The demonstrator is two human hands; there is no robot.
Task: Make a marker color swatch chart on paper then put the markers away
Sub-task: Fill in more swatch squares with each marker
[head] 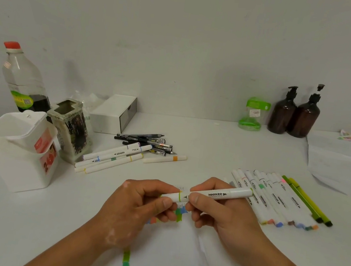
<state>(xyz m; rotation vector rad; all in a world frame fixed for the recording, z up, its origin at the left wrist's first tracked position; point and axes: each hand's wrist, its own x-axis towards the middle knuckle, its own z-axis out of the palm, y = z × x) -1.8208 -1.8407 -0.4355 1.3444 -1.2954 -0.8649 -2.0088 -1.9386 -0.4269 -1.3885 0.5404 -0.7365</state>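
A white marker with a yellow-green ring (pixel 217 195) lies level between both hands above the paper (pixel 169 259). My left hand (pixel 140 203) pinches its left cap end; my right hand (pixel 215 214) grips the barrel just right of the ring. Coloured swatches (pixel 179 213) show on the paper under my fingers, with more swatches (pixel 125 265) near the bottom edge. A row of white markers (pixel 272 198) with two green pens (pixel 307 200) lies to the right. Another pile of white markers (pixel 112 156) lies at centre left.
A white plastic caddy (pixel 14 154) and a square pen pot (pixel 72 129) stand at left, with a red-capped bottle (pixel 21 78) and a white box (pixel 113 112) behind. Black pens (pixel 147 142) lie mid-table. Two brown pump bottles (pixel 292 113) and a green container (pixel 252 113) stand at the back right.
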